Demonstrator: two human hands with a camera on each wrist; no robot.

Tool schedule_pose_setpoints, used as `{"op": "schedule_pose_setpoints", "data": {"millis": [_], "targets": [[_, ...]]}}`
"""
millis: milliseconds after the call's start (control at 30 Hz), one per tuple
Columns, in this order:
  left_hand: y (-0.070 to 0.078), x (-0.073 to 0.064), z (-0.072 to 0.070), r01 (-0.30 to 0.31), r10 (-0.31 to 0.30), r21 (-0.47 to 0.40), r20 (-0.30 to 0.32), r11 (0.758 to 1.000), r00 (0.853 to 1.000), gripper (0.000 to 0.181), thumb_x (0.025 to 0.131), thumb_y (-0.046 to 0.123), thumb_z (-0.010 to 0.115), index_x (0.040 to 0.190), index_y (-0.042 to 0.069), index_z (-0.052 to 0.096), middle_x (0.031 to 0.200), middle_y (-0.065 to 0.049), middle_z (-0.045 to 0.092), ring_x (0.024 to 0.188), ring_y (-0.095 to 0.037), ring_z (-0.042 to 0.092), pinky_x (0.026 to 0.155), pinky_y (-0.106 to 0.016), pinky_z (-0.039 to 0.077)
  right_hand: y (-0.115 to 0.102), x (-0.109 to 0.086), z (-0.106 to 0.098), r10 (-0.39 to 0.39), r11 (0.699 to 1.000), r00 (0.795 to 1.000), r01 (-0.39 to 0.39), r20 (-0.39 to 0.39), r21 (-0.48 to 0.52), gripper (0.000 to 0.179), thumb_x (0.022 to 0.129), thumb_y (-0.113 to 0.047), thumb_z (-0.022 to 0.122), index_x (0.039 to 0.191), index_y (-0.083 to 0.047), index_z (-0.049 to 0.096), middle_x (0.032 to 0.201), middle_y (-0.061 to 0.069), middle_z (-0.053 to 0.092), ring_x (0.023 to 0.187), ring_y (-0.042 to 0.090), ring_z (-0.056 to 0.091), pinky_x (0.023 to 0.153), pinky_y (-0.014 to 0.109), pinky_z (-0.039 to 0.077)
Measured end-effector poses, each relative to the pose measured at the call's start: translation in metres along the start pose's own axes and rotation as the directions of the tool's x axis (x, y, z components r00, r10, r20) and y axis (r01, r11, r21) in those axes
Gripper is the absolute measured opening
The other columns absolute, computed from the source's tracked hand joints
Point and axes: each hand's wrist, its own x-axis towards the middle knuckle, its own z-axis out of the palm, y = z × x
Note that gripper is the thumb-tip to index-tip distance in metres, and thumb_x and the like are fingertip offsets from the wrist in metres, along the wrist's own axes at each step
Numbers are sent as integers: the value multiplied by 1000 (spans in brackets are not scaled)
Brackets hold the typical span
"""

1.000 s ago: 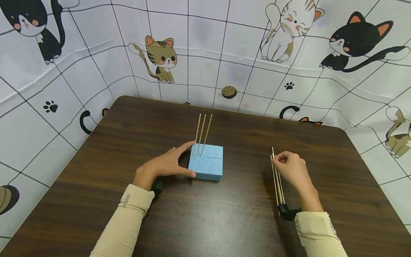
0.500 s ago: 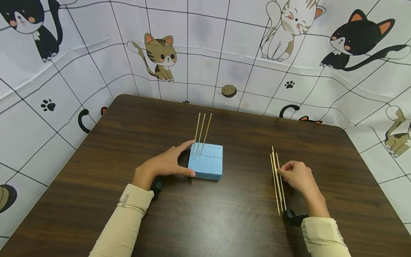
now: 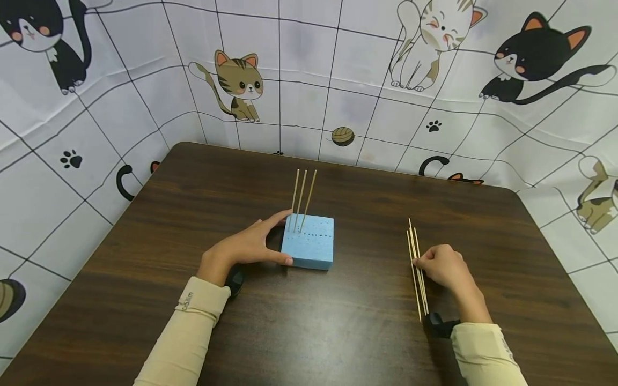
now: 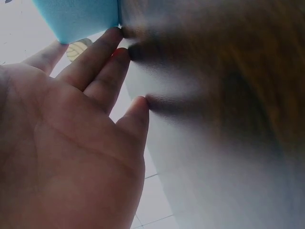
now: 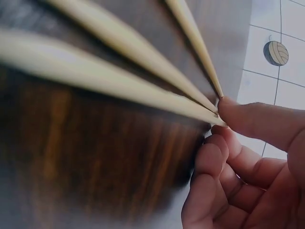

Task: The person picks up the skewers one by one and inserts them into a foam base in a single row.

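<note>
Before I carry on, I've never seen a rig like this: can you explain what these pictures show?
There is no machine, only a person's bare left hand and right hand. The wide picture is taken from the head, the two close-ups from the left and right wrists. On the dark table sit a blue block, with three standing sticks in its top, and loose sticks lying to its right. The left hand holds the blue block's left side; the right hand pinches at the loose sticks, how many I cannot tell.
</note>
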Motion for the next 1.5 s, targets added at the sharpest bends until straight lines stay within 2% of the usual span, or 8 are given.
{"op": "schedule_pose_setpoints", "data": {"millis": [200,433,600,700,867,1033,1300,1500], "targets": [[0,0,0,-3,3,3,-1,1000,1000,109,75,54,81,159,31,15,163,-7,23,150,-47,5,113,-70,13,0,-2,-1,-34,999,999,35,-33,14,27,94,-26,65,79,-4,66,69,1,57,65,21,50,58,32,38],[-2,2,0,-19,19,10,-7,1000,1000,109,76,54,81,160,30,16,164,-7,21,150,-45,7,114,-70,12,-5,-5,-9,-59,998,994,61,-89,23,23,93,-22,60,87,-1,67,76,5,66,68,21,55,58,32,42],[-1,2,0,-15,15,11,-5,1000,1000,109,76,53,81,160,31,15,165,-7,19,150,-45,5,114,-69,10,-16,-8,-16,-111,992,977,121,-183,44,23,95,-20,58,88,0,66,70,4,62,62,20,52,55,32,41],[-1,2,0,-12,12,10,-8,1000,1000,109,76,53,81,160,31,15,165,-6,18,150,-46,4,114,-70,11,-25,-9,-18,-161,982,951,181,-264,52,24,96,-23,62,89,-1,66,67,2,61,59,17,51,55,32,40],[-1,1,1,-8,8,8,-8,1000,1000,109,76,54,81,160,31,15,165,-6,18,150,-47,4,113,-71,12,-43,-10,-16,-239,957,885,284,-399,58,22,96,-24,64,90,-3,67,71,6,67,62,15,57,58,30,43],[-3,1,2,-7,7,9,-3,1000,1000,109,76,54,81,160,32,15,164,-7,21,150,-47,3,113,-71,13,-66,-8,-11,-282,924,822,372,-495,92,20,96,-23,66,92,-4,68,79,9,68,67,13,59,59,23,45],[-3,0,2,-4,4,9,-4,1000,1000,109,75,55,81,159,33,15,164,-6,21,149,-47,4,112,-72,15,-104,0,-5,-323,850,736,502,-594,159,12,93,-15,70,91,-3,69,81,11,70,68,9,59,61,11,43],[-2,-1,1,4,-4,1,5,1000,1000,110,75,57,81,159,34,14,166,-5,15,149,-49,2,111,-73,16,-126,3,4,-362,776,694,594,-623,212,10,91,-8,72,95,0,68,87,11,71,73,8,60,65,8,45]]}}
